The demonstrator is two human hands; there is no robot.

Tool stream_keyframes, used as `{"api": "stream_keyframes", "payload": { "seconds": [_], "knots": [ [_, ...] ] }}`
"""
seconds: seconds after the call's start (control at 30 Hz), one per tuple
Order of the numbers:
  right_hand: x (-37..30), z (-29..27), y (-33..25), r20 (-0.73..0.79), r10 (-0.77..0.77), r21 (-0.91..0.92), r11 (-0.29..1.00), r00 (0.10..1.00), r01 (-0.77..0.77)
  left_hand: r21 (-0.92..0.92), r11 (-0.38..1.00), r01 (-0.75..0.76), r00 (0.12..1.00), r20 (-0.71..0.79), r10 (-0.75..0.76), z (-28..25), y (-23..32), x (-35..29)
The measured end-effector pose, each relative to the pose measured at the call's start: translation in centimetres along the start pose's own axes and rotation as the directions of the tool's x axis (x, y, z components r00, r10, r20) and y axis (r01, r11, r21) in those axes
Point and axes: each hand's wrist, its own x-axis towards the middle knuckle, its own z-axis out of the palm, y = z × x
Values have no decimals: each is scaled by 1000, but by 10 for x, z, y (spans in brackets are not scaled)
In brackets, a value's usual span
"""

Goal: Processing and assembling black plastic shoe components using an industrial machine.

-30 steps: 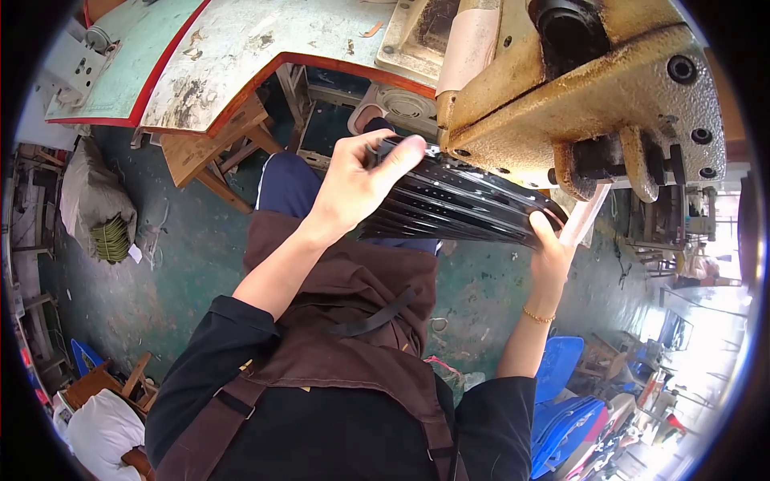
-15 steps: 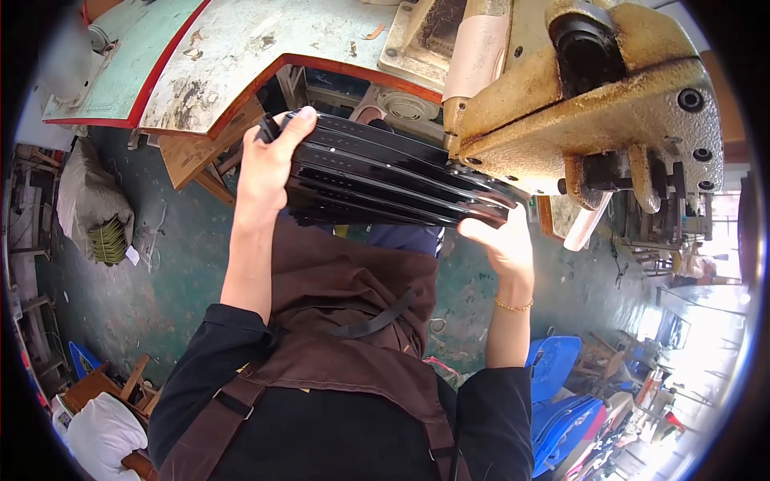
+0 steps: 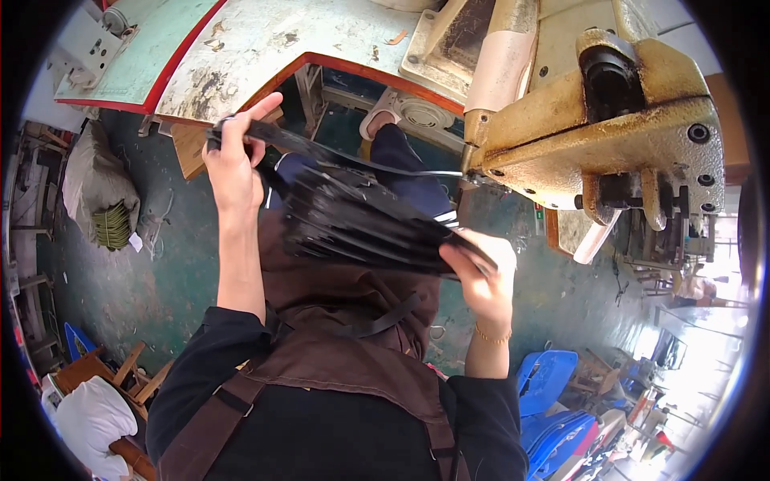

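Note:
A bundle of glossy black belt straps (image 3: 361, 220), smeared by motion, stretches between my two hands above my lap. My left hand (image 3: 235, 164) is closed round strap ends at the left, its index finger pointing outward. One black strap (image 3: 321, 150) stands apart from the bundle and runs from my left hand to the presser area of the sewing machine (image 3: 593, 120). My right hand (image 3: 488, 276) grips the bundle's right end, thumb on top, below the machine head. A thin gold-coloured bracelet (image 3: 492, 335) circles my right wrist.
The worn pale worktable (image 3: 265, 48) with a red edge lies ahead. A stuffed sack (image 3: 92, 172) and a coil of green cord (image 3: 115, 228) rest on the floor at left. Blue chairs (image 3: 553, 377) stand at lower right. My foot (image 3: 378, 124) shows under the table.
The bundle has dropped away from the machine toward my lap, and one strap has separated from it. My right hand has come down and nearer; my left has shifted left.

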Motion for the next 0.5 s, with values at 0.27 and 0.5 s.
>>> {"api": "stream_keyframes", "payload": {
  "seconds": [0.27,0.5],
  "knots": [
    [-35,-20,5,-113,126,275,957,985,-91,-267,963,-31,999,-43,20,32,-13,-5],
    [-56,-31,20,-189,89,344,939,978,-19,-455,865,-211,929,-369,32,12,-11,28]
  ]
}}
